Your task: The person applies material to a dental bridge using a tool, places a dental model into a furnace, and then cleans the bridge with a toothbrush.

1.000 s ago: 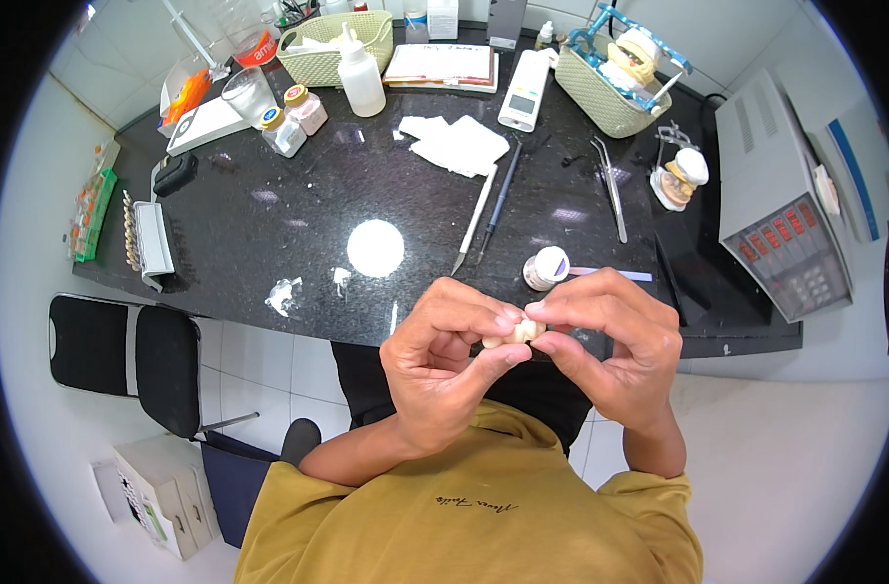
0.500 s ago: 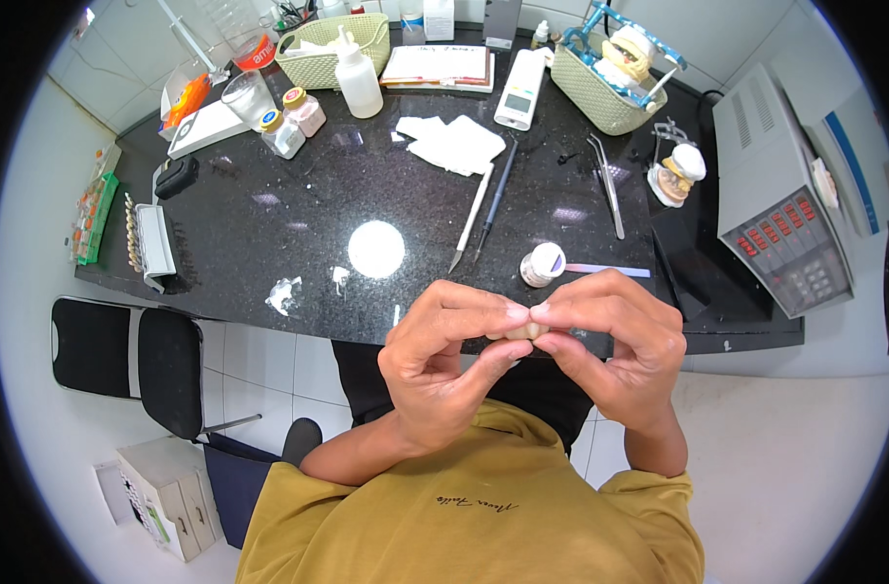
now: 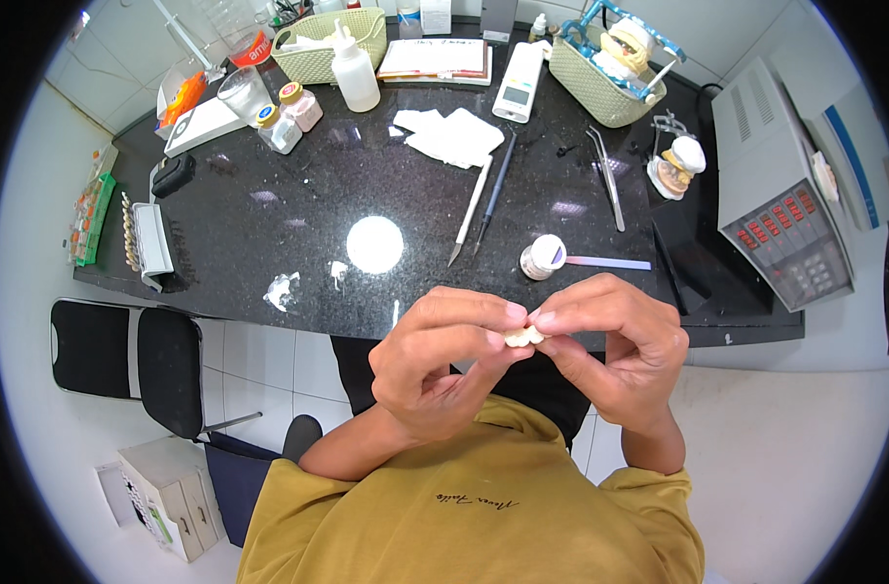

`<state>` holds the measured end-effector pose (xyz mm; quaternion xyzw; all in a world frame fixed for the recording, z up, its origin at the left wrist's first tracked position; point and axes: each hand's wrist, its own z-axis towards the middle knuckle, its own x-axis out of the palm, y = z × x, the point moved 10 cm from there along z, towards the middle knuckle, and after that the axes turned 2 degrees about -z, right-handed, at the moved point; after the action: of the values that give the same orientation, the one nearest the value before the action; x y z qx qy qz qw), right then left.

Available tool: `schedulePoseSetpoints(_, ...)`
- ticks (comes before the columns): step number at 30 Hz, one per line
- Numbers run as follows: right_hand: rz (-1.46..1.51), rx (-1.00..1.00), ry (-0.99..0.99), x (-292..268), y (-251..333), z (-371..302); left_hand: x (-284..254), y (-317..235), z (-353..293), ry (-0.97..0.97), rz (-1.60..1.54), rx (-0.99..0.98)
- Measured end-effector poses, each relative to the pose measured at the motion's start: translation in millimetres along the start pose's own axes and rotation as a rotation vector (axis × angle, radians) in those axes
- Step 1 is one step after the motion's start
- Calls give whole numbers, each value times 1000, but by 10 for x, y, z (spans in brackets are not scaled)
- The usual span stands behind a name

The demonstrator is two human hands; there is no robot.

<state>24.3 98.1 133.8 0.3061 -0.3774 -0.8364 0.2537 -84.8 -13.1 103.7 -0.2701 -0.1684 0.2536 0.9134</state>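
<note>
A small cream-coloured dental bridge [image 3: 524,337], shaped like a short row of teeth, is pinched between my two hands just off the front edge of the black bench. My left hand [image 3: 443,355] grips its left end between thumb and fingertips. At the other end, my right hand [image 3: 615,346] closes thumb and forefinger on it. The fingertips cover both ends of the piece. Just beyond my right fingers stand a small white jar [image 3: 542,258] and a flat pink-and-blue strip [image 3: 608,264].
A white-handled knife [image 3: 471,212], a blue brush [image 3: 496,193] and tweezers [image 3: 607,180] lie farther back. White tissue [image 3: 454,137] sits behind them. A plaster tooth model [image 3: 676,167] and a control unit with red displays [image 3: 785,219] are at right. A black chair [image 3: 170,370] stands left.
The dental bridge has been tilted in my fingers, so another side of it shows. My left fingers have spread slightly and shifted along it.
</note>
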Motion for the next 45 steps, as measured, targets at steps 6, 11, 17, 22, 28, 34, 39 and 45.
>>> schedulePoseSetpoints(6, -34, -6, -23, -22, 18, -16, 0, 151, -39, -8, -194, -245)
schedulePoseSetpoints(11, -162, -127, -50, -5, 124, -29, 18, 262, -107, -69, -352, -520)
schedulePoseSetpoints(17, -230, -187, -61, -14, 185, -32, 57, 327, -122, -37, -448, -665)
schedulePoseSetpoints(22, -191, -140, -66, -51, 141, -34, 86, 329, -118, -38, -477, -693)
schedulePoseSetpoints(28, -164, -122, -60, -73, 117, -44, 97, 362, -148, -39, -579, -714)
schedulePoseSetpoints(34, -55, -62, -63, -115, 52, -79, 107, 258, -84, 0, -439, -631)
schedulePoseSetpoints(39, -40, -53, -16, -101, 57, -62, 87, 248, -24, 83, -255, -571)
schedulePoseSetpoints(45, 117, 104, -32, -168, -143, -149, 113, 270, -20, 83, -255, -575)
